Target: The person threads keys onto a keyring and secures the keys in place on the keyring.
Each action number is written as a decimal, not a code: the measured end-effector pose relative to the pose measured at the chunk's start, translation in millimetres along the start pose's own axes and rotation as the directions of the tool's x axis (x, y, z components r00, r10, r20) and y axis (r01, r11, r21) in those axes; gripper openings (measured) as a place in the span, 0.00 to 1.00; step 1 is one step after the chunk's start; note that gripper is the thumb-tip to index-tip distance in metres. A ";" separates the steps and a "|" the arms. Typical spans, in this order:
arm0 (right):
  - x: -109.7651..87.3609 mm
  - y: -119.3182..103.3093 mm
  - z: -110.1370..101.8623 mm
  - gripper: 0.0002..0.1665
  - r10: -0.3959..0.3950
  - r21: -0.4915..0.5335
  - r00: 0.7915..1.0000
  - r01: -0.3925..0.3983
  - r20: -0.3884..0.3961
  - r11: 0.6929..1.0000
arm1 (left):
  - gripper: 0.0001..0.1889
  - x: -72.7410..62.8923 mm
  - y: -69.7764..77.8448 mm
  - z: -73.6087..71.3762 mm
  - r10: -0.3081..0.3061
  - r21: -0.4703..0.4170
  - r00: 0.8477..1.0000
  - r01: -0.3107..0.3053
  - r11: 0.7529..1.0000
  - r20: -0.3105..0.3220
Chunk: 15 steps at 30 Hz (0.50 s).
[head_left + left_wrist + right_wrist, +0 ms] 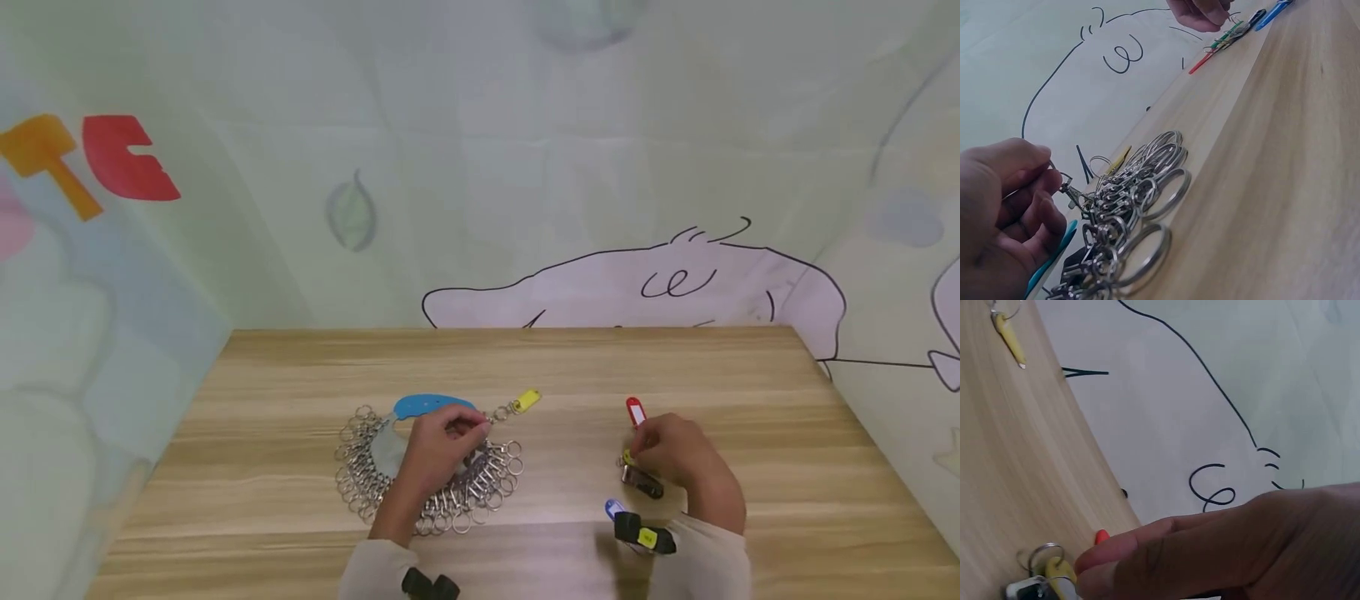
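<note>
My left hand [442,446] is over a loop of several metal swivel clasps with key rings [1169,194]. Its thumb and forefinger pinch a thin key ring [1054,165] with a clasp below it. Beneath this hand lies a blue-handled tool [427,404], partly covered. A yellow key tag [528,400] lies beyond on a short chain. My right hand [678,454] pinches at a second yellow key tag [1060,570] with a ring; the fingertips partly hide the grip. A red key tag [636,412], a small dark object [642,481] and a blue key tag [613,507] lie nearby.
Everything lies on a wood-grain table [300,358]. A printed cloth backdrop [480,192] rises along its far edge and sides. Both wrists wear dark strapped devices, one [645,533] close to the blue tag.
</note>
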State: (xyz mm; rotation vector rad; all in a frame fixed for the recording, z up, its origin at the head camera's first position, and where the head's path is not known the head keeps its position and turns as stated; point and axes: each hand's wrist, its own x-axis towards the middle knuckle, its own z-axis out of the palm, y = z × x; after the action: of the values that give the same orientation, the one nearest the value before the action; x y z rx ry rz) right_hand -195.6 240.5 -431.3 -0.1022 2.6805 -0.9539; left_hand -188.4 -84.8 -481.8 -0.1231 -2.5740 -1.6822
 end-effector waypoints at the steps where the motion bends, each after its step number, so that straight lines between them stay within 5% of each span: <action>1: 0.9 -0.3 1.4 0.08 0.010 0.002 1.000 -0.010 0.010 1.000 | 0.03 -0.1 -0.3 0.0 0.000 0.001 1.000 0.000 1.000 0.003; 15: 5.3 0.7 7.4 0.08 0.060 0.003 0.997 -0.060 0.050 0.998 | 0.03 -0.4 -1.8 -0.4 0.023 -0.016 0.999 -0.022 1.000 0.032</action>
State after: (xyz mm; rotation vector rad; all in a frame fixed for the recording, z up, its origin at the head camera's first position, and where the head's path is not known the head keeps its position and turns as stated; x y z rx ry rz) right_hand -198.5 235.7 -438.5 -0.0432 2.6209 -0.9265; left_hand -188.2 -85.9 -483.4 -0.1804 -2.5721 -1.7072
